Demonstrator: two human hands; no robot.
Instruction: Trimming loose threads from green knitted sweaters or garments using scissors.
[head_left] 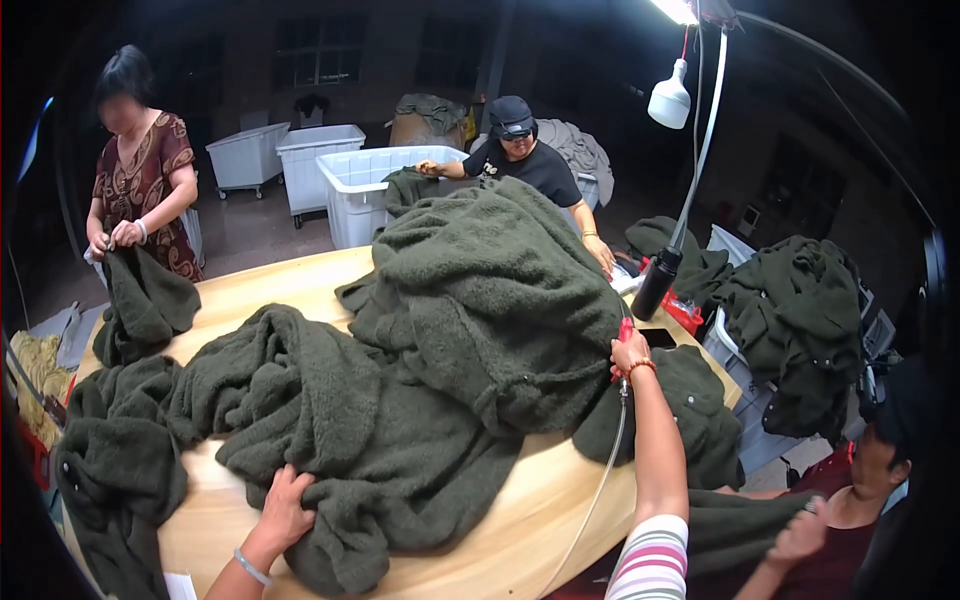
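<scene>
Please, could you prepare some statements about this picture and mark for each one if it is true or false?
1. The right hand holds a red tool. True.
2. The left hand holds the lamp bulb. False: it touches dark green cloth.
3. The table has a black top. False: its top is pale and wood-coloured.
4. White bins stand beyond the table. True.
5. The person in the black cap wears a white shirt. False: the shirt is black.
</scene>
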